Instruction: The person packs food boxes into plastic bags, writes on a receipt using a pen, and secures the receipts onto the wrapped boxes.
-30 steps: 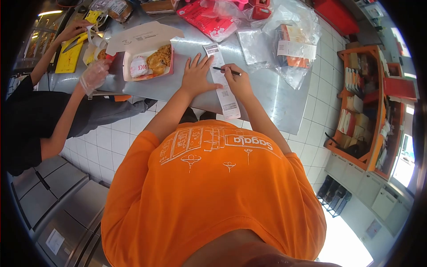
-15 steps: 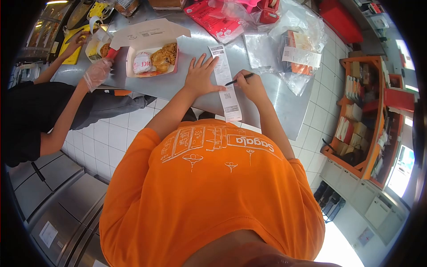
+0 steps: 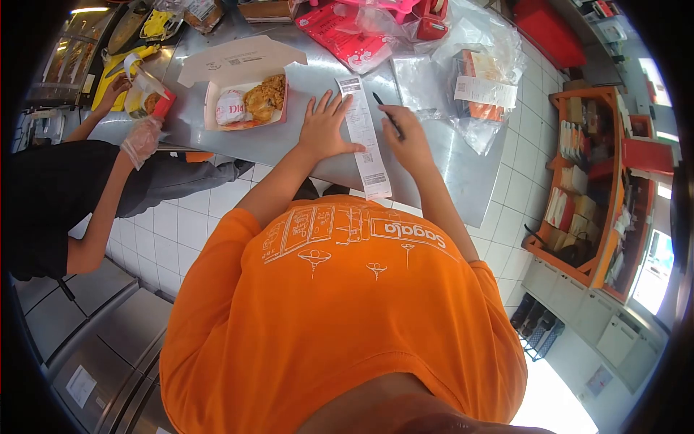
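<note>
A long printed receipt (image 3: 362, 134) lies on the steel table, its lower end near the front edge. My left hand (image 3: 323, 130) is spread flat, with fingertips and thumb on the receipt's left edge. Just right of the paper, my right hand (image 3: 409, 142) is closed around a black pen (image 3: 391, 117), which points up and to the left; its tip looks beside the receipt. Left of my left hand stands an open meal box (image 3: 211, 108) holding fried chicken (image 3: 266, 98) and a wrapped round rice pack (image 3: 231, 106).
On the right, a clear plastic bag (image 3: 483, 134) holds boxes with a receipt on top. Red-pink packaging (image 3: 340, 36) lies at the back. At left, a co-worker's gloved hand (image 3: 142, 139) is by a red-and-white box (image 3: 160, 105). The steel table (image 3: 463, 181) ends at the right.
My right hand has turned and lifted the pen from the receipt's middle to its right side, tip now higher. The co-worker's hands and the red-and-white box have moved left and down.
</note>
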